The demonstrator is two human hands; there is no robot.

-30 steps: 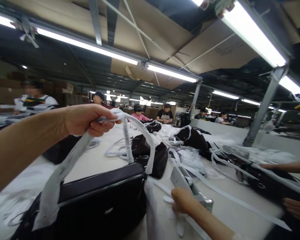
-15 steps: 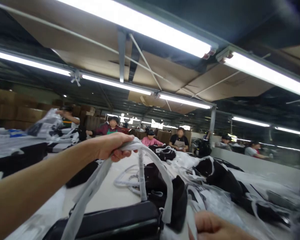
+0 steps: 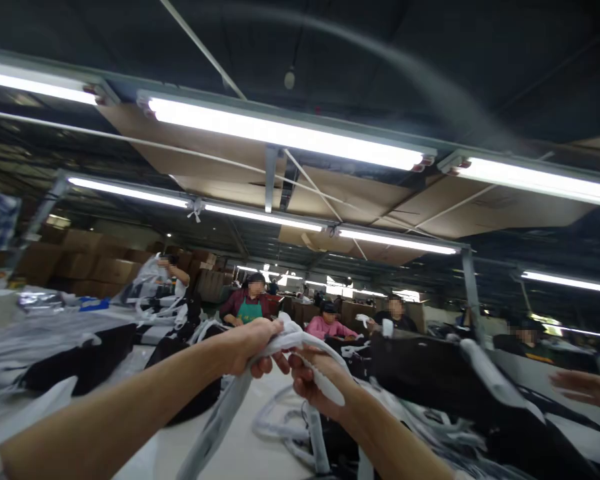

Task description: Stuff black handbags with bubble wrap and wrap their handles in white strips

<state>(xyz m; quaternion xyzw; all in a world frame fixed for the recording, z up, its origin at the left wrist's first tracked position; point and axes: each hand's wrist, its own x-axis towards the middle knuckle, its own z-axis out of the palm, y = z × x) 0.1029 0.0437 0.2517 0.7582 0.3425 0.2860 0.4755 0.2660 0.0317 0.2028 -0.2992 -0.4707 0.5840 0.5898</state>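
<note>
A bag handle [image 3: 220, 417] covered in a white wrapping rises from the bottom of the view and arches in front of me. My left hand [image 3: 253, 347] is closed around the top of this arch. Close beside it, touching the wrapped handle, is my right hand [image 3: 317, 380], its fingers curled in a pinch. A loose white strip [image 3: 330, 387] hangs from the right fingers over the back of that hand. The black bag body under the handle is almost wholly below the frame. Another wrapped strap [image 3: 317, 440] stands behind my right forearm.
Black bags [image 3: 87, 357] and white wrapping lie on the white table [image 3: 235, 453]. A large black bag [image 3: 430, 367] is blurred at right, near another person's hand [image 3: 587, 389]. Several people work across the table. Cardboard boxes [image 3: 113, 269] are stacked at back left.
My right hand has come up from the lower right to the handle beside my left hand. The view has tilted up, and a black bag and another person's hand have appeared at right.
</note>
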